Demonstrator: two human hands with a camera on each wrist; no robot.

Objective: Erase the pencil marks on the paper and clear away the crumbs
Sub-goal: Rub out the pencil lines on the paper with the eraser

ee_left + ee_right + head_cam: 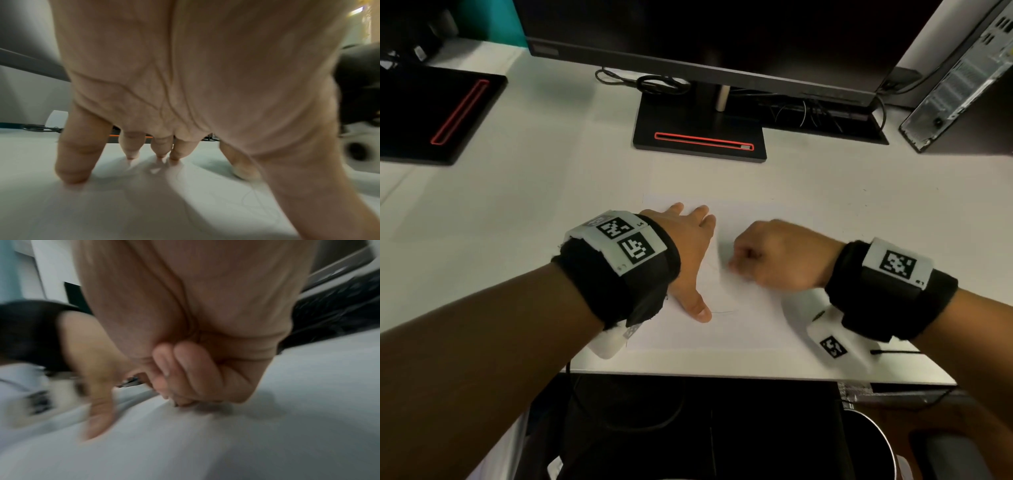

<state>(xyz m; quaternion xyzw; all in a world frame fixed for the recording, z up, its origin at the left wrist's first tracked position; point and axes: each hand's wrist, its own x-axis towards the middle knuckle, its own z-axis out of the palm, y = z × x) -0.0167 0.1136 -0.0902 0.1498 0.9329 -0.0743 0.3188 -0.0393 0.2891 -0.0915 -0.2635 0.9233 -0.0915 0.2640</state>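
A white sheet of paper point(739, 329) lies on the white desk near its front edge. Faint curved pencil lines point(722, 311) run across it and also show in the left wrist view point(252, 203). My left hand point(695, 260) lies flat on the sheet's left part, fingers spread and tips pressing down point(164, 154). My right hand point(736, 263) is curled just to its right, fingertips down on the paper point(176, 395). It pinches a pale, blurred eraser point(722, 255). The right wrist view is motion-blurred. No crumbs can be made out.
A monitor on a black stand point(700, 137) is behind the paper, with cables point(654, 84) beside it. A computer tower point(962, 78) leans at the back right. A black pad point(431, 113) lies at the far left. The desk edge point(722, 375) runs just below the paper.
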